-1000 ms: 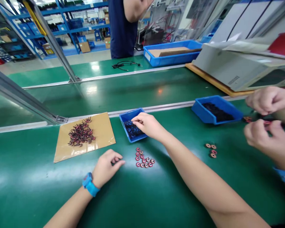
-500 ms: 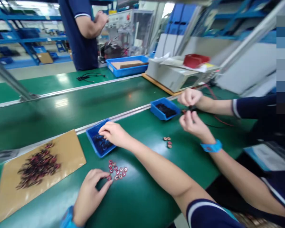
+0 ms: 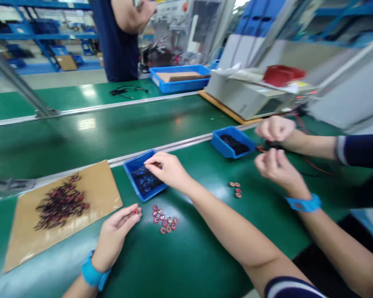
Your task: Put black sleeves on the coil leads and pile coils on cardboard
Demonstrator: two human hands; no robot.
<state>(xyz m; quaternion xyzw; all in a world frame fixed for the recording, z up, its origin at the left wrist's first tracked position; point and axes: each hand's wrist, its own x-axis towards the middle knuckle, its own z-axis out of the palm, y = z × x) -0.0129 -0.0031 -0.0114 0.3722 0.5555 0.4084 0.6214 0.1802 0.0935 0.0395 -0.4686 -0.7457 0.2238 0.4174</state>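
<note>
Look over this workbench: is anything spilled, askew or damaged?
Nothing stands out. The left hand pinches one small ring beside a loose cluster of rings; the right hand reaches into a blue bin. The finished pieces sit heaped on cardboard.

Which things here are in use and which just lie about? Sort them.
In use: left hand pinching a red ring; ring cluster; right hand in the blue bin.
Lying about: brown sheet of parts; black cable; far tray.
</note>
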